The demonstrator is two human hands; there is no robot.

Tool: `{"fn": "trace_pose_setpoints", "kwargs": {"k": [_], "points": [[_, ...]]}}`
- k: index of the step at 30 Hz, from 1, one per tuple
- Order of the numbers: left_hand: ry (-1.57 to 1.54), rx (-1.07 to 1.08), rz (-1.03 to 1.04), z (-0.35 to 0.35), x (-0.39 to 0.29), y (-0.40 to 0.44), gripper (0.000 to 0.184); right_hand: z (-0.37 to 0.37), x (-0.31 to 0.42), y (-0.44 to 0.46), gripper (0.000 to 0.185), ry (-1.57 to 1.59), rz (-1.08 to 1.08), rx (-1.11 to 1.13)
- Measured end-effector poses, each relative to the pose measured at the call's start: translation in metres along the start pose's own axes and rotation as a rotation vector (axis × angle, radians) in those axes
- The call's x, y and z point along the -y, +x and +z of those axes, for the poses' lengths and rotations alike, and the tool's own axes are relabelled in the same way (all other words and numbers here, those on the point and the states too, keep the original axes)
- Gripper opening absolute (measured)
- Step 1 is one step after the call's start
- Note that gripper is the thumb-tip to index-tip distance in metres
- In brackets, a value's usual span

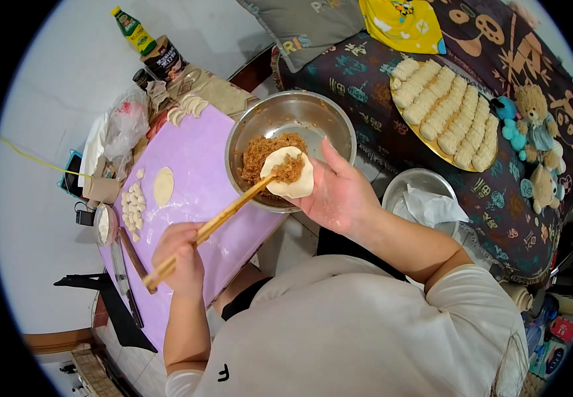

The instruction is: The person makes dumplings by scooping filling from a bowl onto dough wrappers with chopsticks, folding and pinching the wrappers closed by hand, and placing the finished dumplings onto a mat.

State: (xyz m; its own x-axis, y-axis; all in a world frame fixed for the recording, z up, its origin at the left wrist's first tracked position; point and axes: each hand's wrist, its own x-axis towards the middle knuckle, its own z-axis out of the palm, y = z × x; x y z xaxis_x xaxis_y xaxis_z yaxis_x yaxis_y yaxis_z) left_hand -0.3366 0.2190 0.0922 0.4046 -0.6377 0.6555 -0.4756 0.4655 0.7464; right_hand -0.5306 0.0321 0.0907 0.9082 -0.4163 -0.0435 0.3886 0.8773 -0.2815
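Note:
My left hand [182,257] is closed around a pair of wooden chopsticks [230,210]. Their tips touch the meat filling [290,169] on a round dumpling wrapper [278,159]. That wrapper lies across the fingers of my right hand [339,193], palm up with the thumb raised, and hides most of those fingers. Just beneath is a steel bowl [331,114] with more brown filling [260,153] in it. On the purple mat [194,165], to the left, lie one flat rolled wrapper [163,187] and several small dough pieces [133,206].
Several finished dumplings [188,108] sit at the mat's far end. A rolling pin [134,255] and a knife [127,291] lie near its left edge, by a flour bowl [105,225]. Rows of dumplings fill a round tray [402,118] at right. Another steel bowl [421,177] holds white plastic.

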Motion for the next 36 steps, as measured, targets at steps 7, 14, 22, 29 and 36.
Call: {"fn": "trace_pose_setpoints", "kwargs": {"k": [7,14,22,29,36], "points": [[-0.503,-0.384,-0.688,0.019,0.011,0.007,0.026,-0.002,-0.007,-0.003,0.07,-0.003,0.052,0.052],[-0.532,-0.347,-0.638,-0.011,0.014,0.009,0.026,-0.006,-0.006,-0.006,0.078,-0.075,0.011,0.043],[-0.485,-0.392,-0.742,0.007,0.018,0.012,0.027,-0.006,-0.012,-0.009,0.073,-0.039,0.065,0.071],[-0.564,-0.363,-0.758,0.007,0.016,0.018,0.029,-0.006,-0.012,-0.012,0.074,-0.101,0.123,0.085],[-0.639,-0.316,-0.727,-0.002,0.023,0.011,0.028,-0.009,-0.011,-0.012,0.083,-0.176,0.106,0.084]]}}
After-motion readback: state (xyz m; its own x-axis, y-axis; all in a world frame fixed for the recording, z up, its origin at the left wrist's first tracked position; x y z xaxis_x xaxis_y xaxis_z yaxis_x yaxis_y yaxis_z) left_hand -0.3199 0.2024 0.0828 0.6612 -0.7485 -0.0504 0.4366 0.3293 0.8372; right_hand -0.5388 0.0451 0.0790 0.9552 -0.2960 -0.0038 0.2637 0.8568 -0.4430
